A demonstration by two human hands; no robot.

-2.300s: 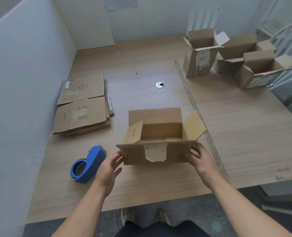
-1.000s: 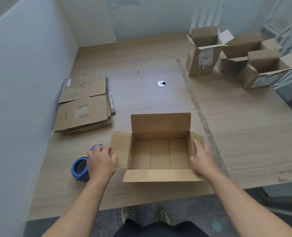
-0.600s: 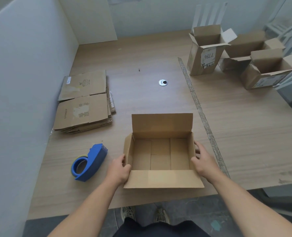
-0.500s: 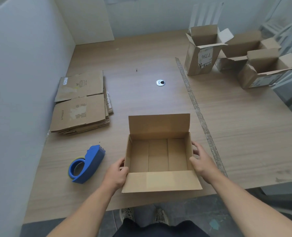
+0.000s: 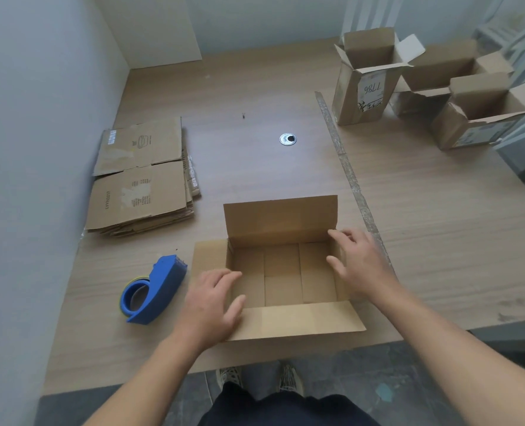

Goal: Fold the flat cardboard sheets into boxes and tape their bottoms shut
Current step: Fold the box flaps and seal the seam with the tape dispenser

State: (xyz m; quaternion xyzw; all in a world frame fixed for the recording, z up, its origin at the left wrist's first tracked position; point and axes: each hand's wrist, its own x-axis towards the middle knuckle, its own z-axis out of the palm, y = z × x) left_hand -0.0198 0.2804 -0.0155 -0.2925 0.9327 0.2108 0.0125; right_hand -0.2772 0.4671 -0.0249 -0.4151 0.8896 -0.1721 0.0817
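An open cardboard box (image 5: 282,272) stands upright near the table's front edge, its top flaps spread and its far flap raised. My left hand (image 5: 212,302) lies with spread fingers on the box's left flap and rim. My right hand (image 5: 359,262) hovers over the box's right wall with fingers spread; I cannot tell whether it touches. A blue tape dispenser (image 5: 153,290) lies left of the box. A stack of flat cardboard sheets (image 5: 141,176) rests by the left wall.
Three folded open boxes (image 5: 368,78) (image 5: 445,66) (image 5: 482,109) stand at the back right of the wooden table (image 5: 439,226). A metal cable grommet (image 5: 287,139) sits mid-table. A strip of tape (image 5: 347,167) runs along the table seam. White partition walls bound the left and back.
Earlier the box lay on its side; it was turned upright with flaps open. Both hands left the box's outer sides and moved up over the left flap and right wall.
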